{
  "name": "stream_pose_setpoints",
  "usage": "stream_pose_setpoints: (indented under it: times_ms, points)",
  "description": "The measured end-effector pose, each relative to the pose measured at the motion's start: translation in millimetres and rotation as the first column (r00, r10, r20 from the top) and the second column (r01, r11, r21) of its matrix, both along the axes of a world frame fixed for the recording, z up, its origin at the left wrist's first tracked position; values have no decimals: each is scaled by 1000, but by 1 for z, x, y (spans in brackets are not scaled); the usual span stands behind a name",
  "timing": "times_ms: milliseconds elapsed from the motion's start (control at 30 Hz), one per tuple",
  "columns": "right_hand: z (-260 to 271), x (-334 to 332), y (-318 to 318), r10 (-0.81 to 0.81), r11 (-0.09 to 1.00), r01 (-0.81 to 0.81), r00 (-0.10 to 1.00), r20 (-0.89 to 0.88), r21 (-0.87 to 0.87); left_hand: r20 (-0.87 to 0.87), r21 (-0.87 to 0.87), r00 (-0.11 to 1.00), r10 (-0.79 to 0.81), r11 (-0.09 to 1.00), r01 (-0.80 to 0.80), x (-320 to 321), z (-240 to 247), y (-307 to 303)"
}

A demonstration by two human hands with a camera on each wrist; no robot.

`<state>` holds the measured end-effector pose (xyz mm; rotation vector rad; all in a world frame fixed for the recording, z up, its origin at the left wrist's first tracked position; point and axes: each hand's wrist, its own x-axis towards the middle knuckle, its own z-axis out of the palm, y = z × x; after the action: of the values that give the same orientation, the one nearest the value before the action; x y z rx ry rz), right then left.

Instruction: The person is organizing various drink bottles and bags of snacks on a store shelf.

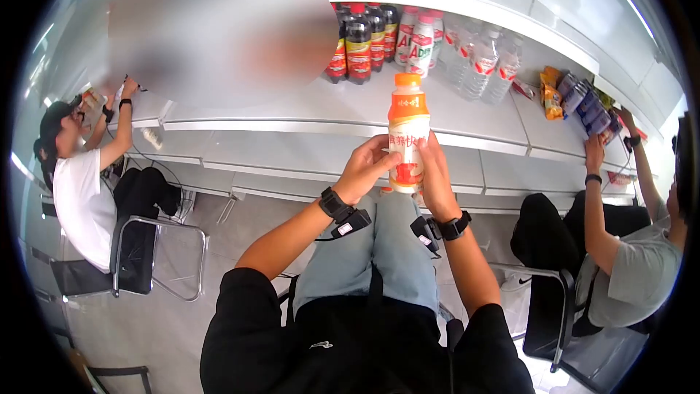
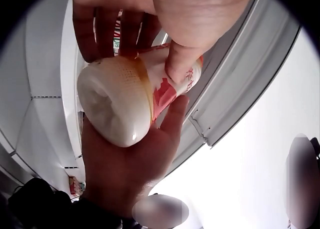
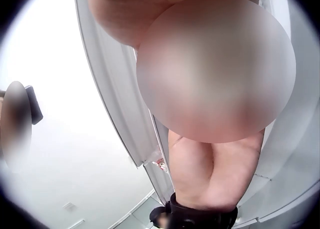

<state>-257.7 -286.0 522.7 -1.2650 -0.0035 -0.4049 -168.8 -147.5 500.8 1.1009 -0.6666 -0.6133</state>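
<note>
Near the front edge of the white shelf, left hand and right hand grip an orange-capped, white-and-orange plastic bottle between them.

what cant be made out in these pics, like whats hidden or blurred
- Head view: a blurred oval hides part of the shelf, left of the dark bottles.
- Head view: the left hand and right hand partly cover the orange-capped bottle.
- Right wrist view: blur hides the fingers' grip.
- Head view: dark lens border cuts off the right-side seated person.

white shelving, grey tiled floor, metal-framed chairs
</note>
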Motion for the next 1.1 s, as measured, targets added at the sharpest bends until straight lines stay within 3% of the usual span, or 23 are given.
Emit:
stream_pose_setpoints:
  times_ms: [67, 233, 333, 367, 500, 700, 800, 933, 1033, 1100]
  points:
    - [0, 7, 7, 7, 996, -7, 1000, 1, -93, -13, -8, 999, 30, 1000, -30, 4, -5, 7]
    - [2, 29, 11, 190, 962, -197, 980, -55, -191, 31, 14, 992, 121, 992, -122, 21, -5, 36]
    - [-6, 46, 12, 98, 918, -156, 980, -173, -365, 96, 40, 978, 185, 981, -190, 39, -9, 54]
    - [-13, 53, 15, 31, 888, -85, 992, -126, -452, 118, 43, 972, 201, 977, -207, 45, -11, 59]
    - [-10, 70, 38, 45, 829, -50, 999, -22, -557, 222, 33, 941, 255, 963, -269, 61, -6, 78]
    - [-9, 124, 68, 79, 835, -60, 997, 12, -547, 402, 108, 883, 241, 946, -307, 112, 8, 116]
    - [-22, 171, 84, 156, 881, -120, 987, 41, -458, 492, 139, 835, 248, 924, -356, 147, 13, 135]
    - [-27, 218, 102, 151, 826, -105, 988, 38, -553, 401, 146, 881, 249, 933, -330, 189, 3, 153]
    - [-33, 246, 109, 165, 840, -132, 986, 16, -526, 418, 64, 868, 267, 945, -322, 214, -8, 161]
    - [-35, 262, 112, 168, 836, -134, 986, 16, -533, 459, 99, 861, 218, 951, -294, 232, -11, 167]
